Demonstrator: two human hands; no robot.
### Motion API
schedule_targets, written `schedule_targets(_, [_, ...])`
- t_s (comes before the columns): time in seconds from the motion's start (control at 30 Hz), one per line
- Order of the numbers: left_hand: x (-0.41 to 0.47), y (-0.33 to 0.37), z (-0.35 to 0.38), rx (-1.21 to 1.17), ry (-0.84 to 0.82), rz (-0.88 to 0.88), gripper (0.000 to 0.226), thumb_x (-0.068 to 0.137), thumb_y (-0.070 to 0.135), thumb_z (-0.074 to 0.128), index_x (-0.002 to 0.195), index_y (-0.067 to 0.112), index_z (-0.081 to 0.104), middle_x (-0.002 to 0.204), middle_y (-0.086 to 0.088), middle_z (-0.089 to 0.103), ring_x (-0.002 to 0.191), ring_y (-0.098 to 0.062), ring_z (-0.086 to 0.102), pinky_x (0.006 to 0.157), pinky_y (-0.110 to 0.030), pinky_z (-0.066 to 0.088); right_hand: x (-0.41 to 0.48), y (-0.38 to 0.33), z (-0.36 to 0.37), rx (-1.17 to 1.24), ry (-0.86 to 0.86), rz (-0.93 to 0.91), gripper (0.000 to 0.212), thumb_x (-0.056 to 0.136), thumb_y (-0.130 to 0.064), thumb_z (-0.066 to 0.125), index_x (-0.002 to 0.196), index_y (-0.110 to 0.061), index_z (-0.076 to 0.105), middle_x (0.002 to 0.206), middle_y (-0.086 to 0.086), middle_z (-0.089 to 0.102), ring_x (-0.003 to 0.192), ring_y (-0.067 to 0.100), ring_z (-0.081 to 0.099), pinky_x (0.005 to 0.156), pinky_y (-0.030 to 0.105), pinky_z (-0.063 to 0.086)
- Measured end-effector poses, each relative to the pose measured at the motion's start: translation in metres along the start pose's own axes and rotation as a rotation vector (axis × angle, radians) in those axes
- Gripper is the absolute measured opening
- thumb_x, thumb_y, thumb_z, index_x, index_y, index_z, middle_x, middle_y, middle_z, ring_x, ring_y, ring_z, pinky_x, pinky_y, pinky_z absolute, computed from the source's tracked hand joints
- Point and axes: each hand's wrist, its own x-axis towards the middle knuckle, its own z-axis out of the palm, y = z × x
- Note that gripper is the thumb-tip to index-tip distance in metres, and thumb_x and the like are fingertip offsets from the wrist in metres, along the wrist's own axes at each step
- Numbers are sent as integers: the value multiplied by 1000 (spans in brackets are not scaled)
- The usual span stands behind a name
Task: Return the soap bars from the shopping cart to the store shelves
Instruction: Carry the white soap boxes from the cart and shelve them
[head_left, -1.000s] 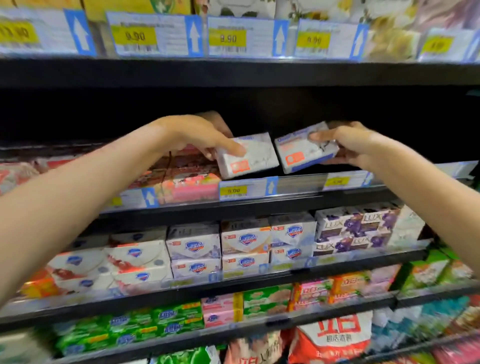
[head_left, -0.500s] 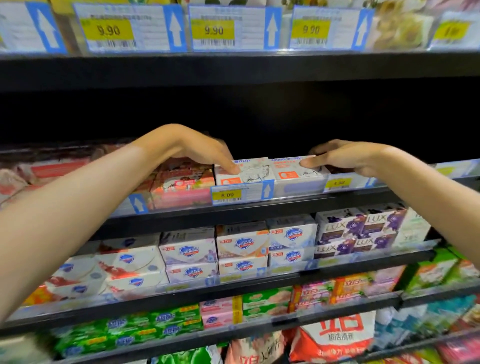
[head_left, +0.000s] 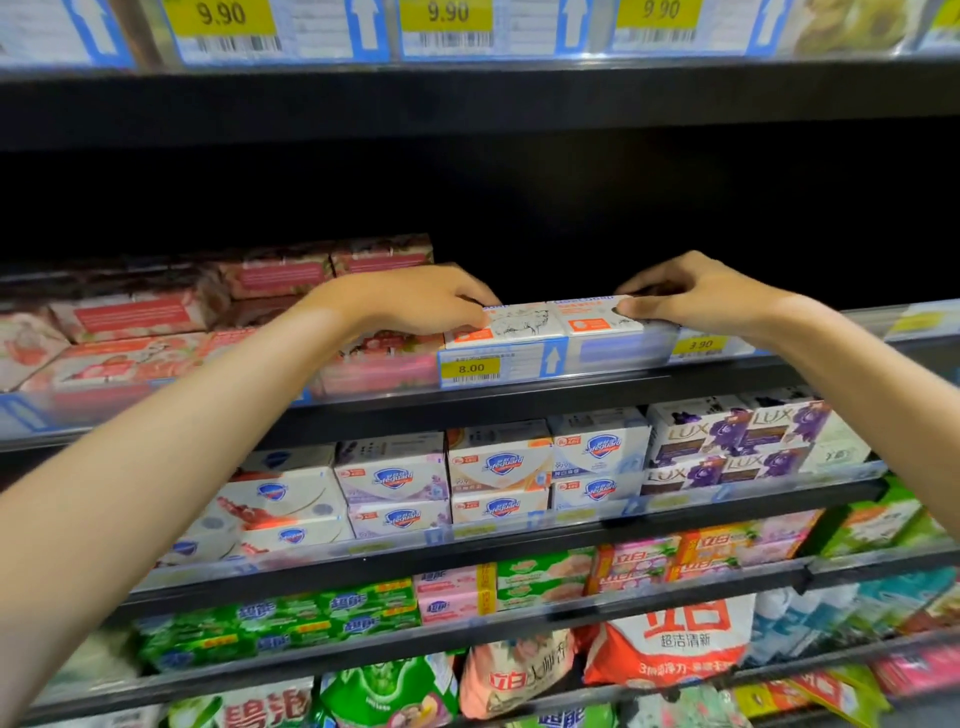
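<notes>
Head view: outstretched left hand (head_left: 415, 304) and right hand (head_left: 698, 297) grip adjacent soap boxes (head_left: 519, 325).

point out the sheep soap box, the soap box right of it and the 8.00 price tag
sheep soap box (head_left: 519, 322), head view, sheep drawing
right soap box (head_left: 588, 325), head view, orange label
8.00 price tag (head_left: 471, 368), head view, yellow patch

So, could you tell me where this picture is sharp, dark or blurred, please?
Head view: the left soap box and right soap box are sharp; the shelf recess behind them is nearly black; the pink boxes at left and the packs at bottom right are blurred.
</notes>
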Motion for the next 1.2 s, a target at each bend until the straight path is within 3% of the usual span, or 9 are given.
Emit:
schedule_targets(0.13, [-9, 1, 8, 34, 94, 12, 31, 97, 35, 46, 120, 23, 64, 120, 8, 64, 106, -11, 60, 95, -38, 47, -7, -4, 14, -296, 214, 6, 40, 88, -52, 55, 120, -29, 61, 120, -1, 62, 105, 20, 56, 78, 28, 38])
schedule_targets(0.2, [-16, 7, 11, 35, 131, 10, 36, 96, 39, 47, 123, 21, 62, 126, 6, 61, 113, -13, 57, 96, -33, 45, -12, -7, 18, -349, 369, -3, 40, 89, -51, 54, 121, -28, 61, 122, 0, 62, 106, 22, 57, 74, 28, 37])
schedule_targets(0.37, [-46, 22, 32, 78, 408, -19, 53, 90, 49, 51, 139, 30, 42, 147, 7, 41, 133, -15, 38, 105, -29, 31, -47, -19, 46, -156, 600, -220, 46, 90, -40, 53, 129, -16, 55, 130, 6, 57, 122, 23, 51, 97, 31, 38])
schedule_targets(0.47, [-83, 27, 67, 75, 598, 95, 57, 89, 51, 50, 140, 29, 41, 147, 5, 39, 135, -13, 35, 112, -32, 27, -87, -22, 86, -57, 613, -352, 44, 90, -33, 51, 127, -10, 55, 131, 9, 54, 127, 20, 46, 105, 22, 32])
schedule_targets(0.57, [-119, 22, 118, -41, 681, 113, 57, 85, 52, 45, 136, 28, 46, 140, 6, 47, 131, -11, 40, 110, -30, 30, -131, -15, 131, 34, 578, -396, 42, 89, -27, 51, 126, -8, 55, 133, 7, 50, 129, 18, 42, 110, 25, 31])
schedule_targets(0.7, [-157, 8, 207, -234, 571, -124, 58, 80, 58, 42, 132, 33, 48, 133, 11, 52, 122, -6, 46, 103, -24, 35, -180, 12, 188, 162, 357, -320, 43, 88, -27, 52, 127, -8, 54, 128, 5, 55, 122, 15, 48, 105, 23, 34])
schedule_targets(0.87, [-198, 5, 325, -406, 404, -510, 65, 75, 56, 46, 131, 25, 53, 127, 4, 59, 114, -14, 56, 93, -20, 37, -249, 81, 268, 141, -228, -4, 60, 90, -44, 50, 141, -15, 37, 138, 6, 48, 130, 23, 42, 105, 26, 27])
schedule_targets(1.0, [-241, 35, 390, -549, 398, -745, 62, 76, 55, 50, 128, 21, 56, 123, 2, 62, 110, -15, 60, 86, -16, 36, -296, 120, 284, 107, -456, -23, 58, 94, -37, 52, 144, -15, 34, 148, 3, 39, 136, 20, 36, 110, 30, 26])
schedule_targets(1.2, [-313, 98, 470, -737, 447, -1101, 46, 89, 30, 62, 131, 17, 51, 129, -3, 59, 117, -18, 57, 92, -15, 36, -342, 152, 294, 78, -697, -100, 55, 91, -32, 59, 140, -14, 41, 136, 9, 53, 125, 26, 50, 101, 34, 37])
